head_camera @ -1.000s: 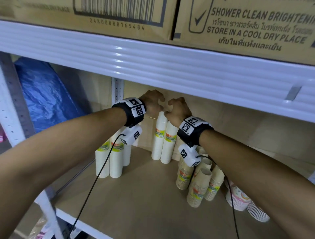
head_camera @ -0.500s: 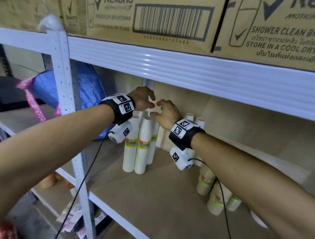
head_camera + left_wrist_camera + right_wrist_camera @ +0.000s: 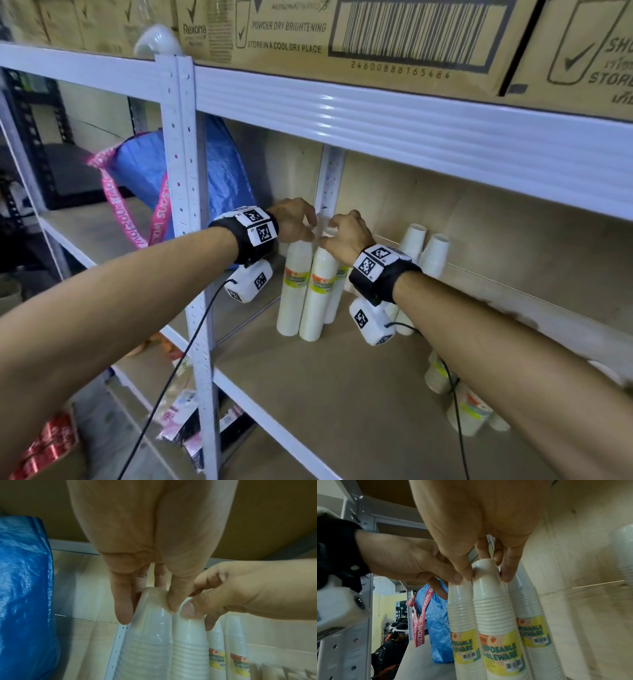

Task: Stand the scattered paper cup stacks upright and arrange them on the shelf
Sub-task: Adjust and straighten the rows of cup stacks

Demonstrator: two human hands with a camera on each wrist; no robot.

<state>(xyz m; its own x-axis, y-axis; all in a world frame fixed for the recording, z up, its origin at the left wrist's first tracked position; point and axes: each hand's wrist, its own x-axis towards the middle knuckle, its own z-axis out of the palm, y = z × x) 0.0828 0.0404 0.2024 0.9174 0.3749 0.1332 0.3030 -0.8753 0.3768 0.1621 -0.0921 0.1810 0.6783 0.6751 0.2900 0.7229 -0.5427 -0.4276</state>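
Note:
Three tall white paper cup stacks in clear wrap stand upright together at the back left of the shelf board [image 3: 342, 394]. My left hand [image 3: 294, 219] grips the top of the leftmost stack [image 3: 294, 291], its fingers [image 3: 122, 609] down either side of the cap [image 3: 152, 616]. My right hand [image 3: 342, 236] pinches the top of the middle stack [image 3: 317, 294], shown close up as a white cap [image 3: 488, 574] between thumb and fingers [image 3: 509, 568]. The third stack [image 3: 530, 615] stands just behind. Two more white stacks [image 3: 424, 246] lean against the back wall.
Brown-printed cup stacks [image 3: 469, 411] lie at the lower right under my right forearm. A blue bag [image 3: 222, 178] with a pink strap sits left of the white shelf post [image 3: 181, 205]. The upper shelf beam [image 3: 411, 130] carries cardboard boxes [image 3: 376, 37] close above my hands.
Both hands have left the pair of stacks at the back wall and moved left onto the group of three by the post. My head has turned left.

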